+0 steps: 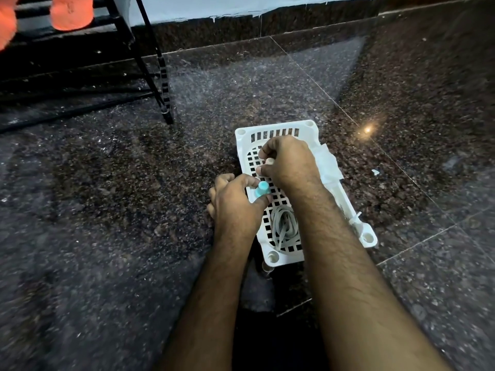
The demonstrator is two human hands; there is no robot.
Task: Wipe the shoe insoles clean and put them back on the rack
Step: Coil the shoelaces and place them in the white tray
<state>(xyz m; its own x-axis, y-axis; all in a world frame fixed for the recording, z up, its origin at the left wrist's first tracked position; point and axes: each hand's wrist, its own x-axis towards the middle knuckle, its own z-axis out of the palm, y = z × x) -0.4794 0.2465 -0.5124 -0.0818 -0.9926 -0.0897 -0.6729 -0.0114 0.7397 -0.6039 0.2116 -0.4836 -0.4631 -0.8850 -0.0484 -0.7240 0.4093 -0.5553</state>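
Dark speckled granite floor (pixel 107 236) fills most of the view, with a skirting of the same stone along a pale wall at top. Black metal shoe rack (pixel 144 62) stands upper left; on its shelf sit two orange objects (pixel 71 14), blurred, cannot tell whether they are insoles or footwear. White perforated plastic basket (pixel 308 129) lies on the floor centre-right, a coil of grey laces or cord (pixel 285 228) inside at its near end. White cloth or wipe sheet (pixel 328 162) drapes over the basket's right rim, looks unused from here. Small white scrap (pixel 375 171) on the floor just beyond it. Both bare forearms reach over the basket. Right hand (pixel 288 162) has its fingers curled, pinching something small and pale; what it is stays hidden. Left hand (pixel 235 199) grips a small bottle with a teal cap (pixel 262 189), thumb and forefinger curled about it. Judgement: this is set-up, probably opening or readying a cleaning liquid. No insole lies in reach or in hand, so wiping appears not yet begun here; fetching, wiping and returning to the rack all seem left to do.
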